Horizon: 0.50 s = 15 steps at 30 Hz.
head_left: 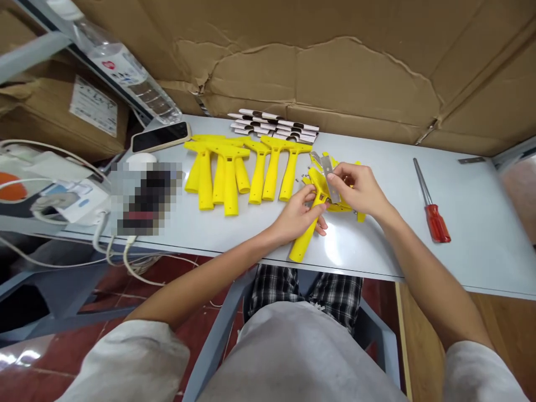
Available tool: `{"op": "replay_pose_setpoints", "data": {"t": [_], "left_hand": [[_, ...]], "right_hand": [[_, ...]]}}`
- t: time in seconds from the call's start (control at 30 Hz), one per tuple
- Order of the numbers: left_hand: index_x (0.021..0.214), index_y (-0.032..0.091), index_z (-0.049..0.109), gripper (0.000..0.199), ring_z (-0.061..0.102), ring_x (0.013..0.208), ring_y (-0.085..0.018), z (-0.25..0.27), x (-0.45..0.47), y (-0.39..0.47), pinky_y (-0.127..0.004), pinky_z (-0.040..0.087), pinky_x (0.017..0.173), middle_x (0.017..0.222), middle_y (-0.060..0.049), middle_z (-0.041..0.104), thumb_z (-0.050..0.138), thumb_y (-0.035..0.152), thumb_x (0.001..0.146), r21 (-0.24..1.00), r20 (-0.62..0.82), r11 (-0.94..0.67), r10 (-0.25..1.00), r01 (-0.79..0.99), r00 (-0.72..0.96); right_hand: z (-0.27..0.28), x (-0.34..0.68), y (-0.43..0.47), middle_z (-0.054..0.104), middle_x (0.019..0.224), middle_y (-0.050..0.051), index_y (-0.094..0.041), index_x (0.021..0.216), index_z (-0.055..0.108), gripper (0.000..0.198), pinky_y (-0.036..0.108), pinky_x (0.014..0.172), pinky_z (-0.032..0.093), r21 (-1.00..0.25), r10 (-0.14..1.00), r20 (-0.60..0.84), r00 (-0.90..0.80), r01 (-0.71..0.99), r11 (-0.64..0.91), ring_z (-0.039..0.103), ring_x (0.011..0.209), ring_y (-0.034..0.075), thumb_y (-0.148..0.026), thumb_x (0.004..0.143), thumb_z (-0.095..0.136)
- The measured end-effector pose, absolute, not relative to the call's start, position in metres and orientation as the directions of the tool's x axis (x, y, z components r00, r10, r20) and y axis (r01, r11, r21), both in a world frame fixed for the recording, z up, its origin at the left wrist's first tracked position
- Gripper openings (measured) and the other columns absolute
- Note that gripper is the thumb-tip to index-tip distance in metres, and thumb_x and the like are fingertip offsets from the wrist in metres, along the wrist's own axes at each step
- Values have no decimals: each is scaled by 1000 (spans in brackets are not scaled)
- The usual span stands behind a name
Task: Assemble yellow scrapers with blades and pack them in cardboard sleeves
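Note:
My left hand (299, 215) is closed around a yellow T-shaped scraper handle (305, 241), its grip end pointing toward me. A flat silver metal plate (332, 181) is pinched in my right hand (355, 187) and lies against the head of that handle. Under and behind my hands are more yellow plastic parts (360, 216) and small screws (307, 169), partly hidden. To the left, several yellow T-shaped handles (230, 187) are laid in a row, some overlapping.
Stacked white-and-black strips (274, 125) lie behind the handles. A red-handled screwdriver (436, 223) and a small metal plate (471, 160) are at right. At left are a phone (161, 137), a plastic bottle (134, 72) and white cables (100, 229). Cardboard (318, 72) stands along the back.

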<state>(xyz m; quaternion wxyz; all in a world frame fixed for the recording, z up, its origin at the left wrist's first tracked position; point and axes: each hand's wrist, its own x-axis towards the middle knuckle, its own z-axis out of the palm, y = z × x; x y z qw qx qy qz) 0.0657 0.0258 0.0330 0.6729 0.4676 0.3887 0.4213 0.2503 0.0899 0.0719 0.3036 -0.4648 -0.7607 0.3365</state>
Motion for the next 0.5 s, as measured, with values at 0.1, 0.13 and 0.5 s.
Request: {"op": "replay_pose_setpoints", "data": {"t": [0.1, 0.13, 0.5], "left_hand": [[119, 19, 50, 48, 72, 56, -11, 35, 66, 25, -30, 65, 49, 126, -13, 70, 81, 39, 88, 956, -139, 218, 926, -195, 352], [120, 19, 50, 49, 72, 56, -11, 37, 66, 25, -31, 66, 50, 126, -13, 70, 81, 40, 88, 956, -144, 222, 925, -192, 353], [117, 21, 52, 47, 71, 53, -17, 39, 64, 28, -32, 63, 46, 82, 0, 70, 74, 56, 94, 925, -226, 291, 938, -243, 262]], "right_hand": [[67, 253, 94, 69, 84, 5, -13, 85, 70, 41, 26, 68, 41, -792, 908, 155, -390, 500, 349, 51, 69, 9, -51, 96, 61], [66, 254, 96, 71, 89, 6, -13, 87, 73, 40, 26, 70, 42, -791, 905, 163, -393, 496, 358, 53, 73, 10, -50, 96, 62], [65, 258, 96, 61, 76, 2, -14, 98, 80, 40, 24, 64, 38, -869, 872, 103, -479, 382, 313, 47, 66, 7, -51, 85, 79]]}}
